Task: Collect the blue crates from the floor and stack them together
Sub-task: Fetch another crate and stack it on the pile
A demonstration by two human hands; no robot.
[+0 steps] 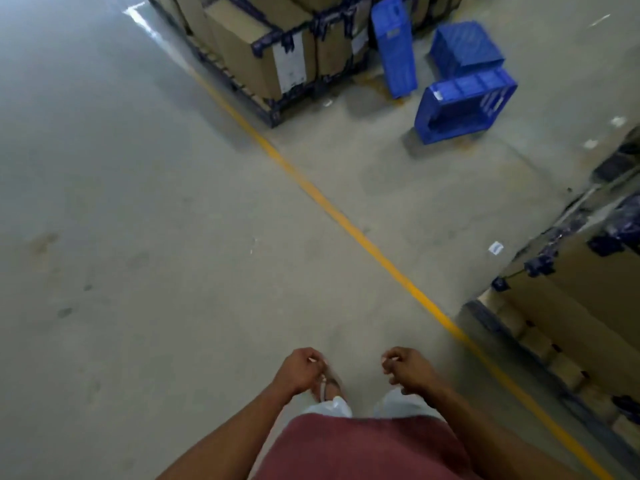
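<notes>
Three blue crates lie on the concrete floor at the upper right, far ahead of me. One blue crate (394, 46) leans upright against the stacked cartons. A second blue crate (465, 46) sits behind the others. The nearest blue crate (464, 105) lies tipped on its side with its opening toward me. My left hand (299, 372) and my right hand (408, 370) hang low in front of my body, both loosely curled with nothing in them, far from the crates.
A pallet of taped cardboard cartons (263, 53) stands at the top centre. Another carton pallet (581, 306) lines the right edge. A yellow floor line (346, 220) runs diagonally between them. Small paper scraps (496, 248) lie on the floor.
</notes>
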